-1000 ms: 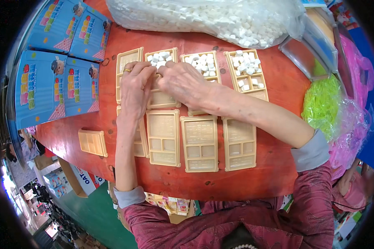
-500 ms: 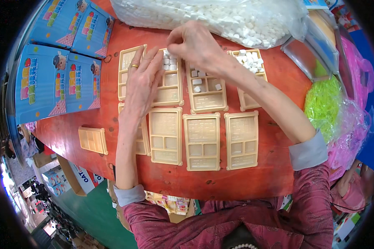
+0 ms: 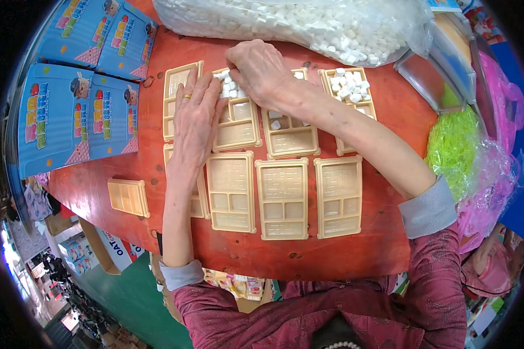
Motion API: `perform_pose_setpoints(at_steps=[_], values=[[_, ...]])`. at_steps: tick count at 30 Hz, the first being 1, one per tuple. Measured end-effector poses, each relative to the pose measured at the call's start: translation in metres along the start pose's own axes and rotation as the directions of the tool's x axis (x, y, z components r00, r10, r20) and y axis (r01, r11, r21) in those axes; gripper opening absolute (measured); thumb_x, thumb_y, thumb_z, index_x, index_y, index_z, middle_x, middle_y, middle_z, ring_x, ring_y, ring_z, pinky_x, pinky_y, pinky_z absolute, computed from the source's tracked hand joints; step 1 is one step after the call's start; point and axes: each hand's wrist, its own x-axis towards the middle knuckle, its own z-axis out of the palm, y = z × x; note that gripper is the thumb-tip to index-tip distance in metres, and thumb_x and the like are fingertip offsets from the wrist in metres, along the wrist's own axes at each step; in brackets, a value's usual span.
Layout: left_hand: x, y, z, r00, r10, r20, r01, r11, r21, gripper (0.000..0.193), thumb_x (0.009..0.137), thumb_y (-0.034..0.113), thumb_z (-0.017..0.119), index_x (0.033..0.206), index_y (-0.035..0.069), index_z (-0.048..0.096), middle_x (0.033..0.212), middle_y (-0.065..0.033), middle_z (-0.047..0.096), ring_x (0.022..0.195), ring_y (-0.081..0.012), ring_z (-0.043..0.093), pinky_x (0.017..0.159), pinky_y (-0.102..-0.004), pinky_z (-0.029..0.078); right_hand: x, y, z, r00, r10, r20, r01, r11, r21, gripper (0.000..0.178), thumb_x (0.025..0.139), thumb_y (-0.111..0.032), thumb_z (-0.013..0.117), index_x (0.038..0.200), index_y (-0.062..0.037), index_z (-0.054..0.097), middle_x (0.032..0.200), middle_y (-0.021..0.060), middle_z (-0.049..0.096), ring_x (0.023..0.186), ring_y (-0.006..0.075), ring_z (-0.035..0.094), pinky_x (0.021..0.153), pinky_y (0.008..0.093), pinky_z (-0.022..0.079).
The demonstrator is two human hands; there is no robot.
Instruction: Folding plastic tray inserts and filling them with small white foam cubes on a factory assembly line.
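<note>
My right hand is curled over the top compartment of a beige divided tray holding small white marshmallow-like cubes; its fingertips are hidden. Along that tray's left side lies my left hand, fingers stretched out, a ring on one. It partly covers another beige tray at the far left of the row. Under my right wrist is a third tray with a few white cubes. Farther right, a tray has its top compartment heaped with cubes, partly behind my forearm.
A clear bag of white cubes lies at the back. Blue printed boxes stand left. Beige trays with bare compartments form a nearer row; a small tray lies left. Bags of green shreds and pink plastic are right.
My right hand has come slightly nearer and lower over the marshmallow-like cubes, its fingers now curled down. My left hand and the second tray have shifted slightly.
</note>
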Motion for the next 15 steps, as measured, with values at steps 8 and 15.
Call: perform_pose_setpoints(at_steps=[8,15], values=[[-0.005,0.008,-0.003,0.998,-0.033,0.051,0.035,0.998,-0.046,0.046,0.083,0.013,0.060,0.126,0.001,0.047,0.135,-0.0141,0.042,0.125,-0.0318,0.040,0.101,-0.0543,0.031,-0.007,-0.005,-0.012,1.000,-0.008,-0.013,0.009,0.999,0.033,0.010,0.074,-0.004,0.058,0.073,0.0056,0.059,0.075,0.0231,0.058,0.075,0.0402,0.058,0.067,0.0466,0.046],[-0.002,0.011,-0.002,0.985,-0.052,0.165,0.069,0.993,-0.101,0.048,0.085,0.015,0.059,0.129,0.002,0.044,0.137,-0.0140,0.040,0.124,-0.0296,0.041,0.103,-0.0529,0.029,-0.011,-0.004,-0.006,0.994,-0.105,0.008,0.106,0.994,-0.035,0.008,0.073,-0.002,0.061,0.074,0.0058,0.059,0.076,0.0222,0.060,0.076,0.0392,0.059,0.067,0.0448,0.047]])
